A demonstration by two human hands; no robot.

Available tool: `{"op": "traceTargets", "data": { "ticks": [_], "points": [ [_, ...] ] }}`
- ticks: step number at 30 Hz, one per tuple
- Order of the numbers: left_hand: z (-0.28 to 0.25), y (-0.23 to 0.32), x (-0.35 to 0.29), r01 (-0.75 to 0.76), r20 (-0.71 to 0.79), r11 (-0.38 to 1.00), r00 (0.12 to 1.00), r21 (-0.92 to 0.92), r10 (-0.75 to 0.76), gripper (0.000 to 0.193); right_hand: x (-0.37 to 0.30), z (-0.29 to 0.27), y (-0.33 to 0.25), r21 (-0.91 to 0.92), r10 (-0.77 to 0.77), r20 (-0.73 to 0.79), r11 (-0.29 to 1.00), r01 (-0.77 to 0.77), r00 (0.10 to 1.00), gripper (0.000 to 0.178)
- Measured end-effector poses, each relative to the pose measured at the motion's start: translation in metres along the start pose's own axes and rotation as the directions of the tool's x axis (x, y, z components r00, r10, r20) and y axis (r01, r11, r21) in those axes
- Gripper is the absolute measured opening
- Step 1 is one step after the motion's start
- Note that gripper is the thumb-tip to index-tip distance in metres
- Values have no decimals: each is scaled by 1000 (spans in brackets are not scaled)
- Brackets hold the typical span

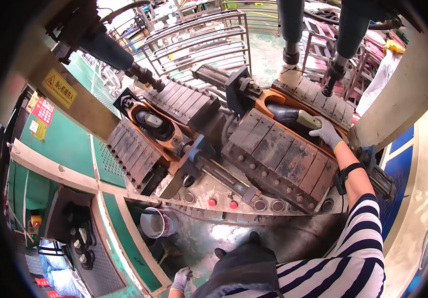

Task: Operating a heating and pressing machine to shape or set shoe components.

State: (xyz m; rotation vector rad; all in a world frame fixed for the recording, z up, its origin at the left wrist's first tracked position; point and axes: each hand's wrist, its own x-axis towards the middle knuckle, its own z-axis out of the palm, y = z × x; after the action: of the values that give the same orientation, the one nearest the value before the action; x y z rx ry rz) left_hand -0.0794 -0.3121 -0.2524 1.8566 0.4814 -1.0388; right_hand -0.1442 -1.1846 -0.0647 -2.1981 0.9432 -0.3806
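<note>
My right hand [325, 134], in a pale glove, reaches into the right-hand press and grips the olive-topped heel end of a black shoe on a last [284, 113]. That shoe lies lengthwise between the press's orange side plates. Low in the picture, beside my apron, my left hand [180, 279] hangs gloved with its fingers curled and nothing visible in them. In the left-hand press a second black shoe on a last [153, 122] sits within an orange frame [176, 136]; neither hand is near it.
Blue press cylinders [291, 25] hang above both stations, and slotted metal blocks [278, 154] flank the shoes. Red buttons [233, 204] line the front edge. A bucket [157, 223] stands below. Black shoes [82, 238] rest on a shelf at lower left; metal racks [199, 42] stand behind.
</note>
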Motion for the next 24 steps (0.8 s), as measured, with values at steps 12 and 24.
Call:
{"op": "traceTargets", "data": {
  "ticks": [12,24],
  "points": [
    [-162,60,-18,-229,-690,733,248,640,680,33,-157,11,-176,191,-129,-629,931,312,767,27],
    [-278,-37,2,-14,-546,569,261,822,796,54,-546,321,-89,-242,233,358,958,-151,904,61]
  ]
}}
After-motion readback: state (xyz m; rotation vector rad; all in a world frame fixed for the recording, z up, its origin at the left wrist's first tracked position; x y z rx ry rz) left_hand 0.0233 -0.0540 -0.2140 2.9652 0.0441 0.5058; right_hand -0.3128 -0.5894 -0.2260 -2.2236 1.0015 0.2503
